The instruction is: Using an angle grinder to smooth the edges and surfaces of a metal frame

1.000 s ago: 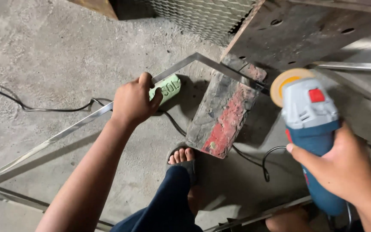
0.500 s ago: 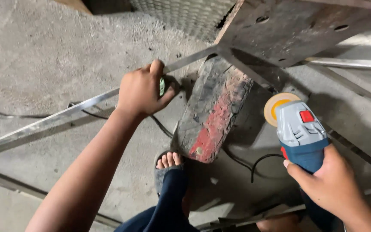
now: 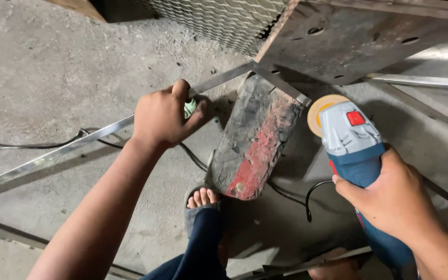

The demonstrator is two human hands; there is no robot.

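Steel frame [image 3: 79, 145] gripped left, grinder [image 3: 356, 150] right

Concrete floor [image 3: 53, 67], grey and dusty. Worn block [image 3: 255, 145], black with red patches, leaning under a rusty metal plate [image 3: 348, 46] with holes. Wire mesh panel [image 3: 219, 21] at the top. Black cable [image 3: 27, 145] across the floor. Sandalled foot [image 3: 200, 199] below the block.
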